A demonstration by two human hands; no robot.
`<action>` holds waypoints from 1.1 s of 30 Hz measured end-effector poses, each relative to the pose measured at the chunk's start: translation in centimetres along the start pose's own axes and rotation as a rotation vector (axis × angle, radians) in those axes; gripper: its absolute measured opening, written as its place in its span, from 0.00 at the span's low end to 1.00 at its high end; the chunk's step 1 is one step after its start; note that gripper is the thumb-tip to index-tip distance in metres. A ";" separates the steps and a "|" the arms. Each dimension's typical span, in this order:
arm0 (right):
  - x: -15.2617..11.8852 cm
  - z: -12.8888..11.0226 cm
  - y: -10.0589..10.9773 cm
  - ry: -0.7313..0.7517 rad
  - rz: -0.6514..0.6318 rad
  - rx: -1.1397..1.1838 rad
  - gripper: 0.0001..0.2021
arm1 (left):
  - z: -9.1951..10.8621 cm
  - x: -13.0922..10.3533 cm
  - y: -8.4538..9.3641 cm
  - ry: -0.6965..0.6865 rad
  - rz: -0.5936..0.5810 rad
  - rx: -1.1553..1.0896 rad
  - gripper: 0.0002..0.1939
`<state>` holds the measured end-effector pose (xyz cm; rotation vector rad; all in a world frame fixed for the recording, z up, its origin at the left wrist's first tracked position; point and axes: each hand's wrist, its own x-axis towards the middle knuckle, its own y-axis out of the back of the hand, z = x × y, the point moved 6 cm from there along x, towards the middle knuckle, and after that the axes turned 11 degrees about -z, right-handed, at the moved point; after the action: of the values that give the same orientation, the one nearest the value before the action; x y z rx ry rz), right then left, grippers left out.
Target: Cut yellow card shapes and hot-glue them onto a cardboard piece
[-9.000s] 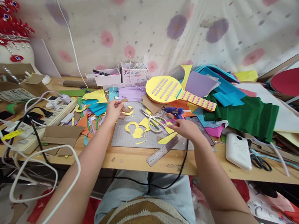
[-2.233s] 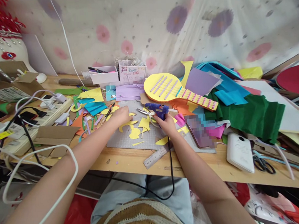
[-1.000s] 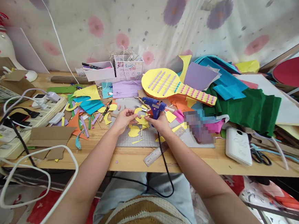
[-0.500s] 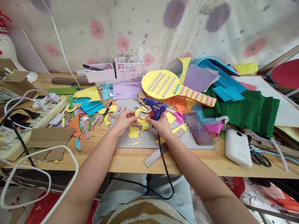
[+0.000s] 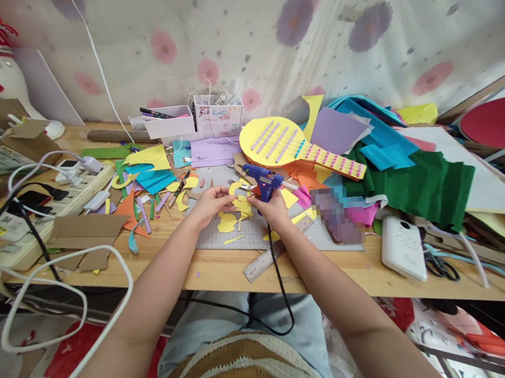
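Note:
My left hand (image 5: 211, 206) pinches a curved yellow foam piece (image 5: 234, 189) above the grey cutting mat (image 5: 213, 240). A blue glue gun (image 5: 262, 180) with a small red light is in my right hand (image 5: 274, 208), its nozzle pointing right and its black cord hanging down. The fingertips of my right hand are close to the yellow piece; whether they touch it I cannot tell. Yellow scraps (image 5: 227, 222) lie on the mat below my hands. Behind the glue gun rests a yellow lute-shaped craft (image 5: 270, 143) with purple strips and a dotted neck.
A metal ruler (image 5: 258, 266) lies across the mat's front edge. To the right are a white power bank (image 5: 403, 249), scissors (image 5: 441, 267) and green fabric (image 5: 427, 184). On the left are a power strip (image 5: 78, 194), cables and cardboard (image 5: 85, 231). White boxes (image 5: 169, 124) stand behind.

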<state>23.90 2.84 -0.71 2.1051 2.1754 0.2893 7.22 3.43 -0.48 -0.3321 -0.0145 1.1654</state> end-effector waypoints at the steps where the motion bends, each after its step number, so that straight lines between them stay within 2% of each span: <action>1: 0.0 0.0 0.0 0.004 0.002 -0.003 0.19 | 0.0 0.0 0.0 0.001 0.000 0.000 0.13; 8: -0.1 -0.2 0.0 0.018 -0.008 -0.010 0.18 | 0.0 -0.1 0.0 0.002 -0.004 -0.014 0.12; 13: -0.1 -0.2 -0.1 0.005 -0.018 -0.007 0.19 | 0.2 0.0 -0.1 -0.045 -0.035 0.002 0.18; 18: 0.0 0.3 -0.1 -0.038 0.005 0.058 0.21 | 0.3 0.5 1.5 -0.125 0.160 0.183 0.18; 23: 0.1 0.4 0.3 -0.025 0.070 0.132 0.19 | 1.3 0.1 2.6 -0.160 0.330 0.665 0.08; 25: 0.0 0.2 0.6 -0.018 0.093 0.173 0.19 | 2.0 -0.4 2.8 -0.168 0.381 0.818 0.08; 29: -0.4 -0.6 0.6 -0.019 0.066 0.214 0.17 | 3.3 -1.6 4.1 -0.209 0.562 0.860 0.15; 31: -0.6 -0.9 0.6 -0.029 0.043 0.209 0.16 | 3.9 -2.1 4.9 -0.273 0.675 0.844 0.16; 33: -0.7 -1.3 0.5 -0.012 0.029 0.220 0.16 | 4.2 -2.3 5.7 -0.340 0.730 0.775 0.16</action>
<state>24.20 2.02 0.62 2.2429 2.2650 0.0403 0.45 4.41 2.38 0.6020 0.2751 1.8278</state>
